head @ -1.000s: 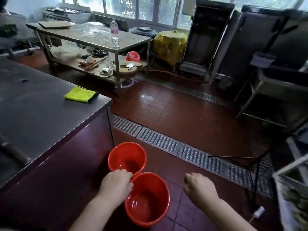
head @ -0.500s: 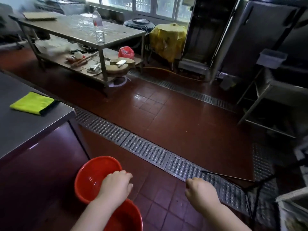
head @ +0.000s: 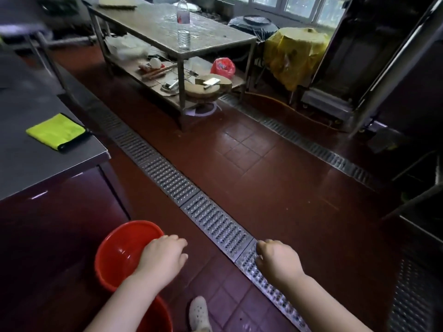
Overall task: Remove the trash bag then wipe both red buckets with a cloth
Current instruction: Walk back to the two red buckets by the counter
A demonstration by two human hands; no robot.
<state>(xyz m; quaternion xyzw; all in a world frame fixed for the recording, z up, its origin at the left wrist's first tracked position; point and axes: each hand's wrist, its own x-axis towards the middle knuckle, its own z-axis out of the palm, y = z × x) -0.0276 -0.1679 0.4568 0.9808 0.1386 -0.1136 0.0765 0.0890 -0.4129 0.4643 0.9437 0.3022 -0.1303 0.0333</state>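
While both red buckets are sitting on the floor by the steel worktop (head: 48, 161), nothing is getting wiped yet. Upper bucket (head: 119, 252) is lying open and bare inside, no trash bag showing in it; lower bucket (head: 160, 317) is mostly cut off by the frame edge and the left forearm, so I cannot tell if a liner is in it.

Left hand (head: 161, 258) is hovering over the upper bucket's near rim, fingers loosely curled, gripping nothing as far as I can see. Right hand (head: 278, 259) is hanging over the drain grate (head: 215, 224), curled into a loose fist, also empty.

Yellow-green cloth (head: 56, 130) is lying folded on the worktop, near its corner, well apart from both hands.

Risks, as I'm reading it:
- Cloth is sitting up and to the left, buckets are down low; reaching for it means turning away, and a foot (head: 197, 312) is planted just beside the lower bucket, so a kick or tip is looking likely.
- Floor tiles are looking glossy, possibly wet; slipping during the stand-up is a concern.
- Wiping a light bucket one-handed is going to make it skid unless the other hand is bracing the rim.
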